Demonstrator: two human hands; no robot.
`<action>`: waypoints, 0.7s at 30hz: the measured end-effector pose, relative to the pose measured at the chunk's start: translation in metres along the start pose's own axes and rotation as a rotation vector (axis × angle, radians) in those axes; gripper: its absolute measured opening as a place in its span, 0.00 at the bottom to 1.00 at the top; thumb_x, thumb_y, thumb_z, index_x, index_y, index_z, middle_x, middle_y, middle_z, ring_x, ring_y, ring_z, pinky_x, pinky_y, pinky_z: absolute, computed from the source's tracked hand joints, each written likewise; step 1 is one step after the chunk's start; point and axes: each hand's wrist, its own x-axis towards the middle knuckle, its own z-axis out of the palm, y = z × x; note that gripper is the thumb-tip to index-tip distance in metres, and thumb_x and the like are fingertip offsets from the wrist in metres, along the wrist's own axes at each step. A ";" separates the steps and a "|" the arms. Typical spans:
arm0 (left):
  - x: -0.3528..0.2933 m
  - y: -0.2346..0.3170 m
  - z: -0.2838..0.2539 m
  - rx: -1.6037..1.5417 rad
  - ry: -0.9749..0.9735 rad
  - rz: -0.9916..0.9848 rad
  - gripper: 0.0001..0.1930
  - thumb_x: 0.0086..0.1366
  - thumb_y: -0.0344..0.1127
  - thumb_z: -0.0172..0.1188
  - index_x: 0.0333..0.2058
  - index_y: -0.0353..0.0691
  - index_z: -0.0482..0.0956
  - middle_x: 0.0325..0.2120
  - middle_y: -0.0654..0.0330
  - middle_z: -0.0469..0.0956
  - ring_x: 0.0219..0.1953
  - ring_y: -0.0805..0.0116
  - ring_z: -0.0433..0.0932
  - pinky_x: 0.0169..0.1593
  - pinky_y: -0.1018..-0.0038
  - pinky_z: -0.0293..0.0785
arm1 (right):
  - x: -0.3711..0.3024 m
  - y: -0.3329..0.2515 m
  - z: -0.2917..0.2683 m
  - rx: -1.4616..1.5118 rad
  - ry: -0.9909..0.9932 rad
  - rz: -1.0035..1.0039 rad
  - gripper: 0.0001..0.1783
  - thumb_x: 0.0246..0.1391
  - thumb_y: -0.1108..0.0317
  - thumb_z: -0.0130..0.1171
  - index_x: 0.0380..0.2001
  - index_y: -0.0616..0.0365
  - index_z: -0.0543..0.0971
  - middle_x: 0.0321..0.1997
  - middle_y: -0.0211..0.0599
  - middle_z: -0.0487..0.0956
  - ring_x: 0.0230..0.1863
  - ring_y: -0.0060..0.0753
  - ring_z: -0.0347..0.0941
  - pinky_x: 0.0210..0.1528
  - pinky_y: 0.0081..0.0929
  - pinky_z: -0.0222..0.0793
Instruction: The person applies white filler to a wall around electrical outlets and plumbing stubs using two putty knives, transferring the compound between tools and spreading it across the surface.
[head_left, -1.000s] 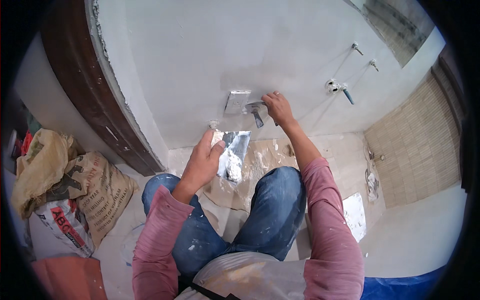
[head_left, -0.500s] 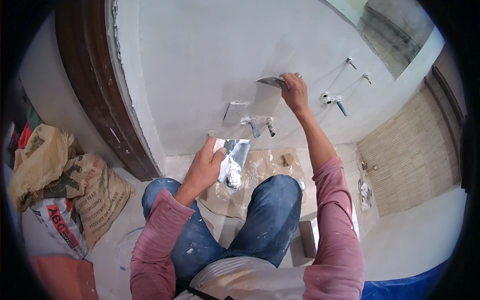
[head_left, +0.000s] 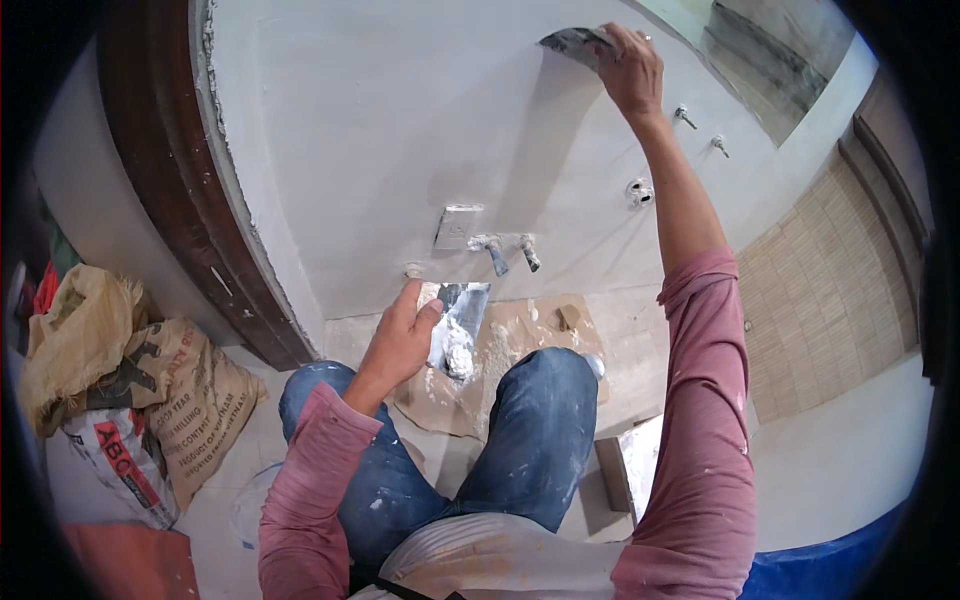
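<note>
In my left hand (head_left: 400, 338) is a flat metal plate (head_left: 462, 305), gripped at its left edge. A lump of white putty (head_left: 459, 358) sits on its lower part. My right hand (head_left: 634, 72) is raised high on the wall, closed round a putty knife (head_left: 580, 44) whose wide dark blade lies against or very near the grey-white wall (head_left: 400, 110). Below that blade a faint darker band, partly shadow, runs down toward a wall outlet plate (head_left: 459, 227). Two capped pipe stubs (head_left: 497, 258) poke out beside the outlet, just above the metal plate.
A dark wooden door frame (head_left: 165, 190) stands at left, with sacks (head_left: 205, 400) piled beyond it. More pipe fittings (head_left: 639, 192) jut from the wall at right, below a recessed opening (head_left: 765, 70). Putty-spattered cardboard (head_left: 520, 330) covers the floor by my knees. A box (head_left: 625, 465) rests near my right arm.
My right hand has moved up the wall, and slightly right, with the putty knife. The left hand and metal plate have stayed nearly in place, while the view has shifted slightly.
</note>
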 end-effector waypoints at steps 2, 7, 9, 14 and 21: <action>0.001 -0.004 0.001 0.009 -0.007 -0.013 0.17 0.74 0.37 0.53 0.55 0.32 0.69 0.39 0.39 0.80 0.43 0.43 0.80 0.50 0.60 0.73 | 0.003 0.001 -0.011 0.010 0.001 -0.035 0.12 0.51 0.67 0.69 0.39 0.54 0.82 0.38 0.41 0.85 0.40 0.53 0.79 0.46 0.42 0.75; 0.002 -0.023 -0.010 -0.272 0.032 0.006 0.15 0.76 0.34 0.51 0.55 0.31 0.71 0.47 0.52 0.81 0.48 0.61 0.80 0.56 0.69 0.73 | -0.046 -0.055 -0.043 0.317 -0.038 0.385 0.13 0.54 0.66 0.70 0.41 0.58 0.81 0.38 0.39 0.86 0.41 0.40 0.82 0.49 0.36 0.76; 0.005 -0.013 -0.008 -0.513 0.020 -0.073 0.14 0.77 0.33 0.49 0.55 0.32 0.72 0.47 0.54 0.81 0.48 0.67 0.80 0.55 0.71 0.75 | -0.099 -0.089 -0.059 0.868 -0.124 0.732 0.16 0.59 0.67 0.69 0.47 0.60 0.79 0.42 0.35 0.85 0.43 0.30 0.82 0.50 0.32 0.76; 0.003 0.016 0.004 -0.919 -0.020 -0.169 0.14 0.78 0.32 0.48 0.56 0.33 0.71 0.49 0.56 0.80 0.48 0.70 0.82 0.53 0.71 0.80 | -0.193 -0.196 -0.086 2.012 -0.243 1.462 0.20 0.66 0.68 0.60 0.59 0.59 0.73 0.51 0.35 0.83 0.49 0.31 0.81 0.55 0.32 0.78; 0.004 0.008 0.002 -0.909 -0.031 -0.180 0.16 0.78 0.34 0.49 0.58 0.33 0.70 0.50 0.55 0.80 0.49 0.68 0.82 0.54 0.70 0.80 | -0.218 -0.242 -0.080 2.201 -0.570 1.474 0.26 0.62 0.67 0.67 0.61 0.58 0.72 0.52 0.31 0.81 0.52 0.25 0.79 0.60 0.31 0.73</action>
